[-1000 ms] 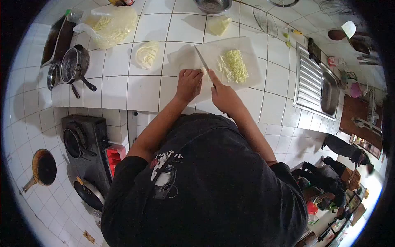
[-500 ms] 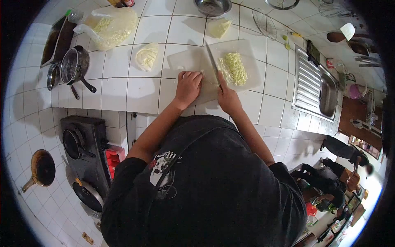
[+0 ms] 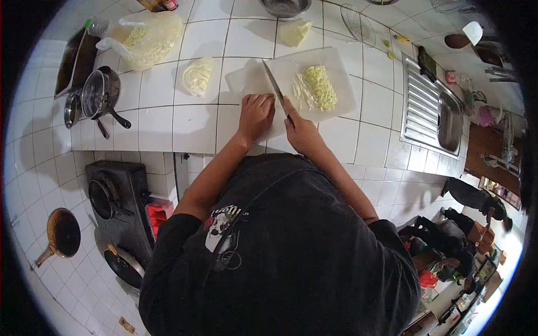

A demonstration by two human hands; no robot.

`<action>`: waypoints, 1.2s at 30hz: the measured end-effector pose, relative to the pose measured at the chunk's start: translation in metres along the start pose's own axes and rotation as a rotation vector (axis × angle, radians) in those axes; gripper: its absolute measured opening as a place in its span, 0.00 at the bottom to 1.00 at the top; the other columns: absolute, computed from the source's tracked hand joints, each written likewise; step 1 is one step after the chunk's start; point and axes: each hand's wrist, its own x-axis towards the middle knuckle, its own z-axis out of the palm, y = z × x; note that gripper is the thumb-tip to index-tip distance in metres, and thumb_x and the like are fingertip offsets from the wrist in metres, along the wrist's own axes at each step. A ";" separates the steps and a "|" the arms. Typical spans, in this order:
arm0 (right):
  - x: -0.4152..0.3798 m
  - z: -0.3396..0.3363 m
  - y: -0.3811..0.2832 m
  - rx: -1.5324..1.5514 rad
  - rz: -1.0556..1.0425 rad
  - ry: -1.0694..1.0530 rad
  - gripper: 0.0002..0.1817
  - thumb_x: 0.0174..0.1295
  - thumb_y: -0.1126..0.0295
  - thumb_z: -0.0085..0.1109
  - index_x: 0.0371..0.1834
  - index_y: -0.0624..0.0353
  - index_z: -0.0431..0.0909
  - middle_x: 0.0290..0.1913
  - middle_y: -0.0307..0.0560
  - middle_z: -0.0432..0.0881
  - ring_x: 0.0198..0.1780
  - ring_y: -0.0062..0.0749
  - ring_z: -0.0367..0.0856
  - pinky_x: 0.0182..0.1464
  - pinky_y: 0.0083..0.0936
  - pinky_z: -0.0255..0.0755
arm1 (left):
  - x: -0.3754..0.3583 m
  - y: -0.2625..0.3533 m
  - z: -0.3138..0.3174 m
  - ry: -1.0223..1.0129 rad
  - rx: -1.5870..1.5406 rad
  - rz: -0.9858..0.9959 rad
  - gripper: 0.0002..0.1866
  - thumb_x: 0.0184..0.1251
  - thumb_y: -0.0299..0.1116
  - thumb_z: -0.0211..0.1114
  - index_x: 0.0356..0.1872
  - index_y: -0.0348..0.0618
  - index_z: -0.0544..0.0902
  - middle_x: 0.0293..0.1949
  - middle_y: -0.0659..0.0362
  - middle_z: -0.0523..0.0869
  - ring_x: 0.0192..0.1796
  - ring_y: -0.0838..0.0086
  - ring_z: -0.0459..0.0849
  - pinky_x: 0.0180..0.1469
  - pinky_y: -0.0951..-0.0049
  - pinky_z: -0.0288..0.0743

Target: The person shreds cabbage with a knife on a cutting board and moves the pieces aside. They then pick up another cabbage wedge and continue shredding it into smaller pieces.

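Observation:
My right hand (image 3: 301, 133) is closed around the handle of a kitchen knife (image 3: 273, 82), its blade angled away over a pale cutting board (image 3: 343, 70). Beside the blade, at the board's near left part, my left hand (image 3: 257, 116) is curled with its fingertips down. A pale piece of cabbage under those fingers is mostly hidden. Right of the knife lies a pile of shredded cabbage (image 3: 320, 88), with loose strips on its left side.
Cabbage wedges (image 3: 198, 77) (image 3: 295, 33) lie left of and behind the board. A plastic bag (image 3: 151, 42) of shredded cabbage, pans (image 3: 102, 92), a metal bowl (image 3: 286, 5) and a strainer (image 3: 358, 25) stand around. Right is a sink (image 3: 450, 120); other people (image 3: 448, 241) are farther off.
The knife and my right hand have moved left, closer to my left hand. Fresh strips now lie spread out between the blade and the pile. My left hand stays nearly in place.

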 end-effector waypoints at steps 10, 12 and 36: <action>0.002 0.000 -0.013 -0.062 0.047 -0.025 0.39 0.73 0.70 0.49 0.86 0.44 0.46 0.34 0.80 0.82 0.42 0.78 0.82 0.48 0.64 0.72 | -0.001 -0.005 0.005 0.015 0.031 0.030 0.12 0.62 0.30 0.69 0.46 0.45 0.85 0.50 0.61 0.86 0.52 0.66 0.82 0.61 0.56 0.68; 0.004 0.006 -0.006 -0.077 -0.029 0.007 0.40 0.71 0.70 0.47 0.85 0.51 0.44 0.28 0.75 0.82 0.34 0.75 0.83 0.44 0.66 0.74 | -0.001 -0.004 0.002 0.004 0.023 0.029 0.11 0.62 0.30 0.69 0.46 0.44 0.86 0.49 0.61 0.86 0.52 0.66 0.82 0.61 0.56 0.68; 0.004 0.001 0.024 -0.051 0.052 0.145 0.38 0.74 0.70 0.49 0.86 0.41 0.47 0.39 0.76 0.84 0.43 0.75 0.83 0.47 0.61 0.74 | 0.001 -0.001 -0.002 -0.018 0.023 -0.054 0.09 0.66 0.33 0.66 0.45 0.45 0.86 0.47 0.61 0.85 0.54 0.64 0.82 0.65 0.54 0.67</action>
